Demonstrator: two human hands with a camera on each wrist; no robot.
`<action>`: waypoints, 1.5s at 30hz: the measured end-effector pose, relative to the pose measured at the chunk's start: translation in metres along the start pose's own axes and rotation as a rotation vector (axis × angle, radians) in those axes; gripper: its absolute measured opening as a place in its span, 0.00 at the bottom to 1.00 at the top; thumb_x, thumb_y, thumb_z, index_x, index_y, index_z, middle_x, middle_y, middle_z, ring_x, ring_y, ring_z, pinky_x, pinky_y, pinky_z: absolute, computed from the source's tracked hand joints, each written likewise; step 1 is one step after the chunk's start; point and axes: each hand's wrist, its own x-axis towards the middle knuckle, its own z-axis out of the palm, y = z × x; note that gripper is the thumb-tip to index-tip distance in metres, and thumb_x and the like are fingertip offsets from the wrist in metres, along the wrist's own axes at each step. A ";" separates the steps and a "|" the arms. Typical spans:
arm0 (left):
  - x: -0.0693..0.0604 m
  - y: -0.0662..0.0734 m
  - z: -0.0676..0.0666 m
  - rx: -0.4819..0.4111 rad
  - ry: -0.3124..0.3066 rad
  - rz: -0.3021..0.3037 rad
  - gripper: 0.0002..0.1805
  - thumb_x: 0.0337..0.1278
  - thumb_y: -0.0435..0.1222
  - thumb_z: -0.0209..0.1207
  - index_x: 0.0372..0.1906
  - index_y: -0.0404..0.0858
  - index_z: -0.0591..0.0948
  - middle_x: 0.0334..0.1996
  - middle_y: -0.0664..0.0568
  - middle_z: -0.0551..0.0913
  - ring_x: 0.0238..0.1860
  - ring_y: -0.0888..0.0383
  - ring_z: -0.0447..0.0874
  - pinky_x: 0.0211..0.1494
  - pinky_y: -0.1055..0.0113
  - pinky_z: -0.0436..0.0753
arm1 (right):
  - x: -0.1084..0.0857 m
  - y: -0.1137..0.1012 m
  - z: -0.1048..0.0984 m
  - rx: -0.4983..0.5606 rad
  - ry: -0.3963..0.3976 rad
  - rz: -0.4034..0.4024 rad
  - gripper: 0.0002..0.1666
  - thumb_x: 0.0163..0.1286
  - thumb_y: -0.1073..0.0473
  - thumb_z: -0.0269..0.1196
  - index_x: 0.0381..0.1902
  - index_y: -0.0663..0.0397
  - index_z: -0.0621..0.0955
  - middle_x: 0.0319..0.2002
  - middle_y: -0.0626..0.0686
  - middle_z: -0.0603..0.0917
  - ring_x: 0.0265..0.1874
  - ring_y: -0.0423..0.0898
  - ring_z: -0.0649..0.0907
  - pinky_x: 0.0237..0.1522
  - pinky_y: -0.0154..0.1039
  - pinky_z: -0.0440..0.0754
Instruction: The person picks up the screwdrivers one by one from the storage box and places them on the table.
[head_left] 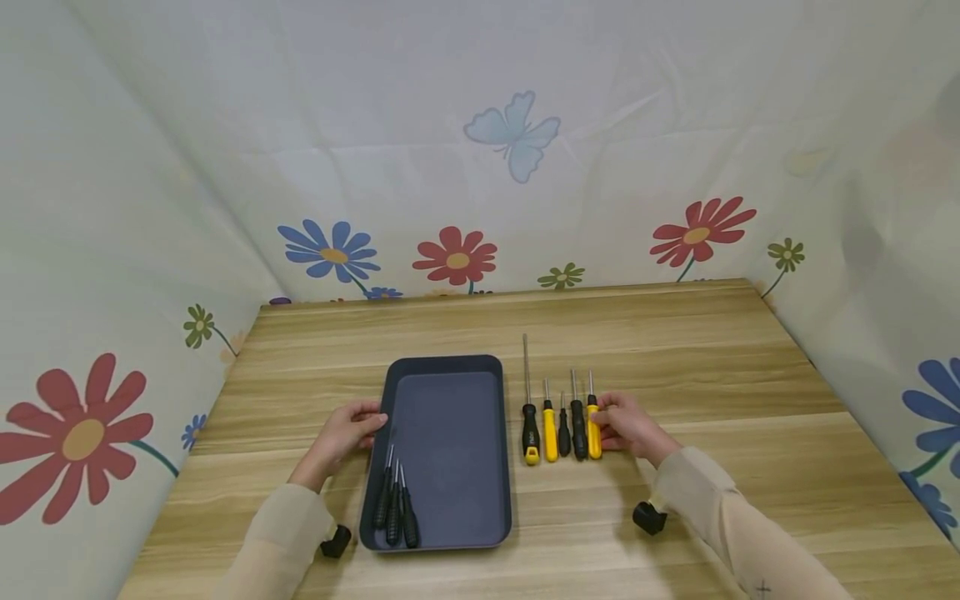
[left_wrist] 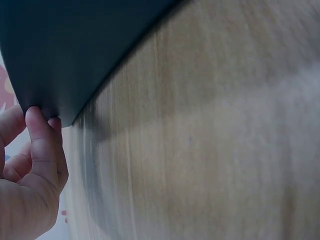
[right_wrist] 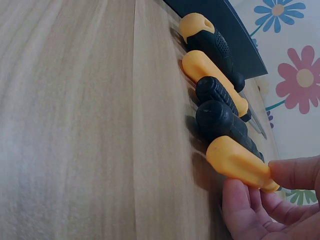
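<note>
A dark grey rectangular tray (head_left: 453, 454) lies on the wooden table. My left hand (head_left: 341, 437) pinches its left rim, thumb on top and fingers against the outer wall (left_wrist: 75, 55). Three black-handled screwdrivers (head_left: 394, 510) lie together in the tray's near left corner. To the right of the tray, several screwdrivers stand in a row, shafts pointing away. At the row's right end, my right hand (head_left: 630, 427) holds a yellow-handled screwdriver (right_wrist: 237, 160) between thumb and fingers. Beside it lies a thick black screwdriver (head_left: 578, 429).
The row also holds a small black screwdriver (head_left: 564, 432), another yellow one (head_left: 551, 433) and a long black-and-yellow one (head_left: 531, 433) nearest the tray. Flower-printed cloth (head_left: 405, 167) walls the table (head_left: 675, 350) at the back and sides.
</note>
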 end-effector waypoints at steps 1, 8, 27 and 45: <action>0.000 0.000 0.000 0.002 0.000 0.001 0.23 0.56 0.34 0.54 0.54 0.26 0.67 0.35 0.52 0.75 0.30 0.65 0.74 0.31 0.72 0.77 | 0.000 -0.001 0.000 -0.004 0.004 0.002 0.14 0.63 0.66 0.50 0.46 0.64 0.63 0.24 0.50 0.70 0.19 0.42 0.71 0.23 0.35 0.76; -0.001 0.000 0.000 0.001 -0.005 0.002 0.24 0.56 0.35 0.54 0.55 0.26 0.66 0.36 0.50 0.75 0.30 0.65 0.74 0.31 0.72 0.77 | 0.000 -0.003 0.002 -0.027 0.033 0.016 0.15 0.63 0.67 0.51 0.47 0.66 0.63 0.25 0.51 0.70 0.19 0.42 0.71 0.23 0.35 0.77; 0.000 -0.001 -0.001 -0.007 -0.004 -0.003 0.25 0.56 0.36 0.55 0.55 0.27 0.66 0.38 0.49 0.75 0.32 0.65 0.75 0.32 0.72 0.77 | 0.008 -0.007 0.008 -0.150 0.106 0.045 0.16 0.59 0.69 0.54 0.46 0.68 0.66 0.23 0.52 0.69 0.15 0.41 0.69 0.18 0.33 0.74; 0.000 -0.001 0.000 0.002 0.001 0.001 0.24 0.56 0.36 0.54 0.56 0.27 0.66 0.39 0.47 0.76 0.32 0.64 0.75 0.32 0.72 0.78 | 0.007 -0.011 0.008 -0.227 0.092 0.013 0.15 0.58 0.70 0.55 0.42 0.69 0.67 0.22 0.52 0.68 0.13 0.40 0.68 0.16 0.31 0.73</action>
